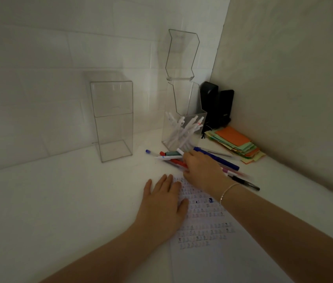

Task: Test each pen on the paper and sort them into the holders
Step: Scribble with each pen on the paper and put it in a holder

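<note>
Head view is showing a person's two bare hands working at a white table (59, 201) set in a dim corner. Left hand (162, 203) is lying flat, fingers straight, pressing the left edge of the paper (212, 231), a sheet covered in rows of small test marks that is lying near the viewer. Right hand (201, 167), a thin bracelet (228, 192) circling its wrist, is reaching into the loose pile of pens (170, 158) scattered just beyond the paper, its fingers curling around a white-tipped pen (180, 151). Behind the pile, the lidded holder (184, 127) is standing with its hinged lid raised, several white pens leaning inside. Farther left, well apart from it, the tall holder (113, 119) is standing with no pens showing in it. At far right, a stack of coloured paper slips (237, 141) is lying near the wall, beside a black device (216, 105) in the corner.
</note>
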